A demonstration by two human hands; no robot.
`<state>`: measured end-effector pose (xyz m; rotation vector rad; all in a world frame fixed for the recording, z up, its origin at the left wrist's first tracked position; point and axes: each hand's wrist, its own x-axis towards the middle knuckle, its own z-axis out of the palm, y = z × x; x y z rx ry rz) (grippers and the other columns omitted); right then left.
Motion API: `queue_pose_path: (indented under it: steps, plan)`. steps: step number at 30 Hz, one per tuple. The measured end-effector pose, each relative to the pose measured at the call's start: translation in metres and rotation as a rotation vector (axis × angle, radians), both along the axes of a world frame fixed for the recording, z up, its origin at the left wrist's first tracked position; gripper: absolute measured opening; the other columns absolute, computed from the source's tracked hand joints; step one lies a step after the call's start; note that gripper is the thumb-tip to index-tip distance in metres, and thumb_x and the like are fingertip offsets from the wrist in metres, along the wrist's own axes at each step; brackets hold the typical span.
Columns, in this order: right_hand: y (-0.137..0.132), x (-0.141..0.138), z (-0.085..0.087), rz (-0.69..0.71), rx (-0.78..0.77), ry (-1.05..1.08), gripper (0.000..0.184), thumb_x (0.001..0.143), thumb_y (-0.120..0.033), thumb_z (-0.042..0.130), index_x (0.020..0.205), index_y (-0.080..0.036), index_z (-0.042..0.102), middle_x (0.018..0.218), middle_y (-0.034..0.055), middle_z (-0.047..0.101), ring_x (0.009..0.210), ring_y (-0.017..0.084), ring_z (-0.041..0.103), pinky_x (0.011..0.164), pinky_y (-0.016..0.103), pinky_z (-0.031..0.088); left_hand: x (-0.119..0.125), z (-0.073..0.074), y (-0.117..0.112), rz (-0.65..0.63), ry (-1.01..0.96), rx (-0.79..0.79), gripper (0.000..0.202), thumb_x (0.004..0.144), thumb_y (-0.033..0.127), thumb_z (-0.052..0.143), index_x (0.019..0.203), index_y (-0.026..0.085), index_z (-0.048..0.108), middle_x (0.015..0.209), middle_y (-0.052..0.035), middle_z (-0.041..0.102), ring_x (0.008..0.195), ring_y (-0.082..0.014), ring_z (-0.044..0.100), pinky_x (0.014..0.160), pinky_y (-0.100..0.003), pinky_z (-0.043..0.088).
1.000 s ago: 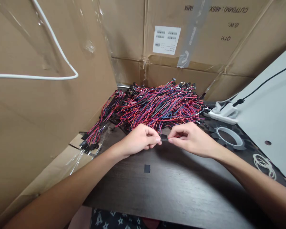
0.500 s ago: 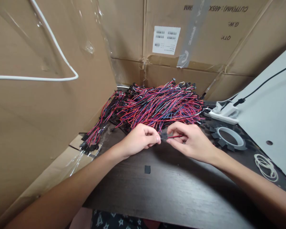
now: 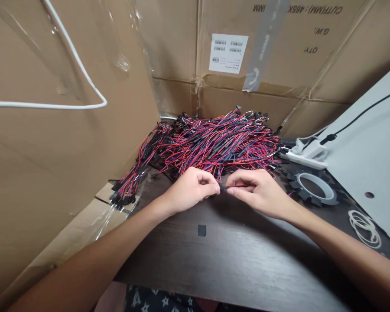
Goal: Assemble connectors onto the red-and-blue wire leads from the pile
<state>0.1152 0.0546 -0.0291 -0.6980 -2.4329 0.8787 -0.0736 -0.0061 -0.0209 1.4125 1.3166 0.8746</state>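
My left hand (image 3: 195, 188) pinches the black-wrapped end of a thin cable, just in front of the wire pile. Facing it, my right hand (image 3: 258, 188) closes on the same cable, whose red and black wires (image 3: 238, 186) run back between its fingers. A short dark stretch of black tape (image 3: 223, 187) shows on the cable between the two hands. Both hands hover a little above the dark table (image 3: 234, 260). Nearer to me, a small square of black tape (image 3: 202, 230) lies on the tabletop.
Behind my hands lies a big heap of red, blue and black wires (image 3: 221, 138), with a smaller bundle (image 3: 136, 173) to its left. A tape roll (image 3: 315, 189) edged with black pieces, a coil of pale cord (image 3: 364, 229) and a power strip (image 3: 305, 158) sit right. Cardboard boxes (image 3: 172, 43) stand behind.
The black tape piece between my hands was a wider, loose flap and is now narrow around the cable. My right fingers have closed further along the wires.
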Motion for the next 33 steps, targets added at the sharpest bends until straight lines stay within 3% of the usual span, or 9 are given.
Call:
queue_pose_path:
  steps: [7, 16, 23, 33]
  plan:
    - [0.002, -0.001, 0.001, -0.003, -0.164, -0.006, 0.009, 0.079, -0.023, 0.058, 0.076, -0.014, 0.061, 0.061, -0.0017, 0.051, 0.054, 0.009, 0.042, 0.051, 0.02, 0.034, 0.001, -0.005, 0.0, 0.036, -0.013, 0.081, 0.008, 0.072, 0.02, 0.061, 0.073, 0.013, 0.058, 0.049, 0.0075, 0.046, 0.043, -0.0046, 0.036, 0.045, -0.017, 0.026]
    - [0.002, -0.002, 0.004, 0.015, -0.365, 0.023, 0.011, 0.076, -0.024, 0.059, 0.074, -0.013, 0.06, 0.057, -0.0039, 0.045, 0.052, 0.008, 0.036, 0.049, 0.021, 0.029, 0.002, -0.012, 0.0, 0.002, 0.024, 0.1, 0.014, 0.07, 0.019, 0.064, 0.078, 0.008, 0.068, 0.054, 0.0054, 0.046, 0.05, -0.0055, 0.035, 0.047, -0.018, 0.028]
    - [0.003, -0.003, 0.003, 0.024, -0.394, 0.029, 0.011, 0.076, -0.025, 0.06, 0.074, -0.014, 0.059, 0.055, -0.0048, 0.043, 0.05, 0.008, 0.035, 0.048, 0.021, 0.027, 0.002, -0.013, 0.0, -0.005, 0.041, 0.093, 0.019, 0.07, 0.025, 0.064, 0.078, 0.009, 0.071, 0.057, 0.0016, 0.053, 0.053, -0.0079, 0.041, 0.052, -0.021, 0.032]
    - [-0.001, -0.002, 0.003, 0.066, -0.333, 0.025, 0.008, 0.079, -0.022, 0.056, 0.078, -0.014, 0.059, 0.056, -0.0053, 0.043, 0.051, 0.008, 0.035, 0.048, 0.02, 0.028, -0.002, -0.01, 0.002, -0.059, -0.018, 0.04, 0.014, 0.068, 0.021, 0.064, 0.075, 0.011, 0.072, 0.067, -0.0003, 0.064, 0.061, -0.0097, 0.051, 0.06, -0.022, 0.038]
